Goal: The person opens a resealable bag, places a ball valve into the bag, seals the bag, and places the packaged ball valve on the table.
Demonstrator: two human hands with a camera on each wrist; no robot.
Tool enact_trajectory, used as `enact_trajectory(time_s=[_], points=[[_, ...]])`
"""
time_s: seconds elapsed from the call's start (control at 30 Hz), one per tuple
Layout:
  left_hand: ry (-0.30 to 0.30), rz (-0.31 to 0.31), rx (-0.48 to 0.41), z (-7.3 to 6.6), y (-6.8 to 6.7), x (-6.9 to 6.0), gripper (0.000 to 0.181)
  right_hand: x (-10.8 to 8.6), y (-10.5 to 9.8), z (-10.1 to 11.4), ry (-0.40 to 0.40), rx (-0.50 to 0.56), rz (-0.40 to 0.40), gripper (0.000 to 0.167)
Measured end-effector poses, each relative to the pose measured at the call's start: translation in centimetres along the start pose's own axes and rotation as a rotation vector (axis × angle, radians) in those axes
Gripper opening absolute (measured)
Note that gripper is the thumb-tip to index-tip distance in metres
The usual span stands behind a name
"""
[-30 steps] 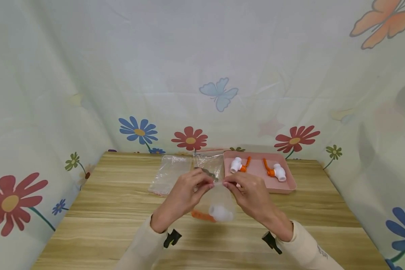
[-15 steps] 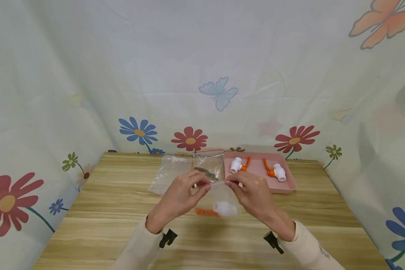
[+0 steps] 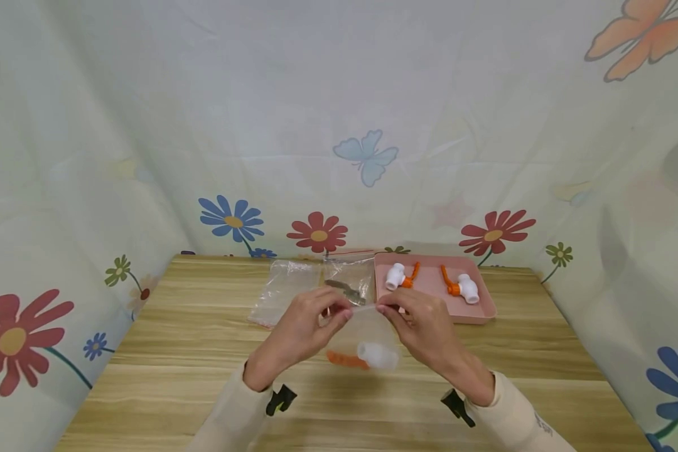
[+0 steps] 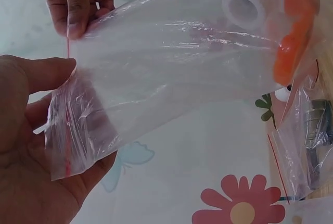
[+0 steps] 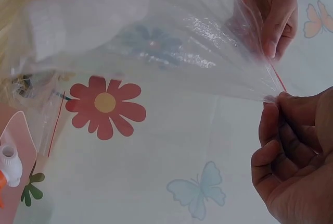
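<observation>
My left hand (image 3: 305,320) and right hand (image 3: 424,323) each pinch the top edge of a clear bag (image 3: 367,328); an orange-handled white valve (image 3: 377,356) hangs inside, nearer me; two more bags (image 3: 294,285) lie beyond; far right, a pink tray (image 3: 429,307) holds two similar valves (image 3: 468,289).

Left hand (image 3: 296,323) shifted toward left edge of tabletop (image 3: 192,351), farther from right hand (image 3: 426,323); clear bag (image 3: 364,326) stretched wider, valve (image 3: 380,356) inside swung rightward.

Cream long sleeves (image 3: 228,414), small grey marking (image 3: 542,423) on the right one, black angular pieces (image 3: 281,400) at both cuffs (image 3: 251,384)
</observation>
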State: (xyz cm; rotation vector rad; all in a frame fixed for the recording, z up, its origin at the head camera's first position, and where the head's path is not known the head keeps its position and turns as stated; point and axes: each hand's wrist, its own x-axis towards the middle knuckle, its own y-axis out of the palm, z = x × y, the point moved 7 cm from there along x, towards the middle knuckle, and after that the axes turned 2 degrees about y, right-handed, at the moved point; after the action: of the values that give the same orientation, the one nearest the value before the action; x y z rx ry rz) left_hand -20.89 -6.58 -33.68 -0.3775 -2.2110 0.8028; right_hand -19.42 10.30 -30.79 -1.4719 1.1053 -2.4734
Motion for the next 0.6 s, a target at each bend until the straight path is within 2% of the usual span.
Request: enact_trajectory(time_s=[0.13,0.27,0.6], points=[[-0.059,0.051,-0.034,0.4,0.05,0.07,0.012,0.11,-0.16,0.0,-0.006,0.01,-0.002,0.016],[-0.082,0.066,-0.044,0.72,0.06,0.11,0.011,0.11,-0.16,-0.02,-0.001,0.02,0.005,0.016],[-0.01,0.036,-0.013,0.16,0.02,0.07,0.007,0.12,-0.19,0.13,0.012,0.046,0.018,0.016]])
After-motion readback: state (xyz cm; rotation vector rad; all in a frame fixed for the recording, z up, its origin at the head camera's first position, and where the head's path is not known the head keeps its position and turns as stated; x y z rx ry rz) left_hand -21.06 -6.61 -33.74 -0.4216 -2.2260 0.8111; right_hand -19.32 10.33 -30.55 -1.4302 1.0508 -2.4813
